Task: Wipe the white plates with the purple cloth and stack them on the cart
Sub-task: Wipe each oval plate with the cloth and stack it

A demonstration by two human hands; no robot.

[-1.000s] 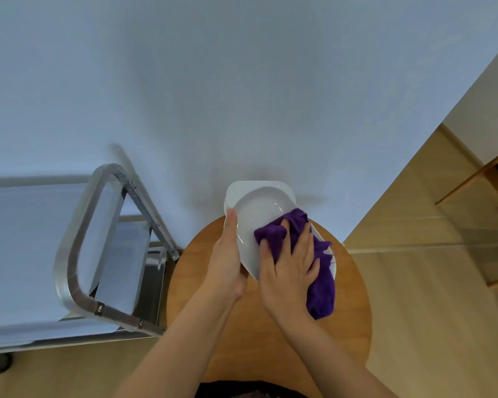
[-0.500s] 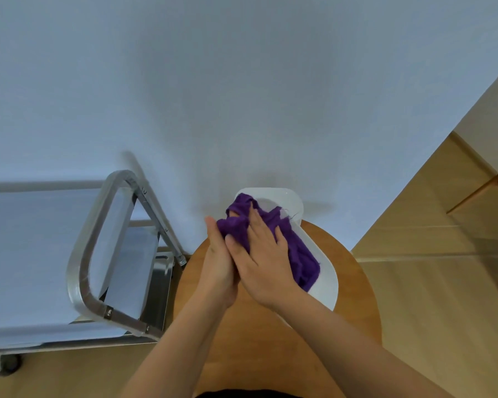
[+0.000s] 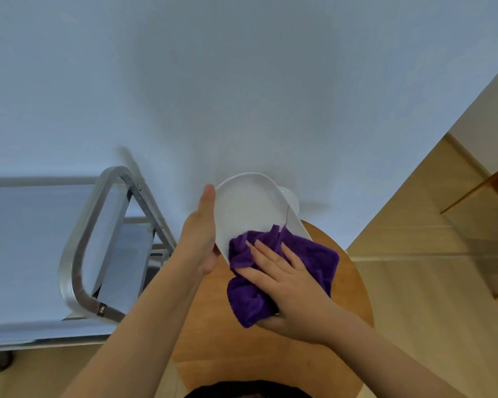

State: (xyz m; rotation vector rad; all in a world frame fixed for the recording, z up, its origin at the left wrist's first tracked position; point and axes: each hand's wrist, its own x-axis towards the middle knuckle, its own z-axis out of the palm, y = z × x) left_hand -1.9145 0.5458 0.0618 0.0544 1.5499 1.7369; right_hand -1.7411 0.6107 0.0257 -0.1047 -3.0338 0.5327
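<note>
A white plate [image 3: 247, 202] is tilted above the round wooden table [image 3: 219, 334]. My left hand [image 3: 200, 234] holds its left rim, thumb along the edge and the other fingers hidden behind it. My right hand [image 3: 285, 280] presses the purple cloth [image 3: 311, 254] flat against the plate's near end with straight fingers; part of the cloth hangs below the hand. Behind the held plate, the rim of another white plate [image 3: 292, 198] peeks out at the table's far edge.
A metal cart [image 3: 78, 248] with a tubular handle and pale shelves stands left of the table against the blue-white wall. Wooden floor lies to the right, with wooden furniture legs [image 3: 483, 188] at the right edge.
My right hand slid the cloth from the plate's far end back down to its near end. The far half of the plate is now uncovered. The left hand kept its hold.
</note>
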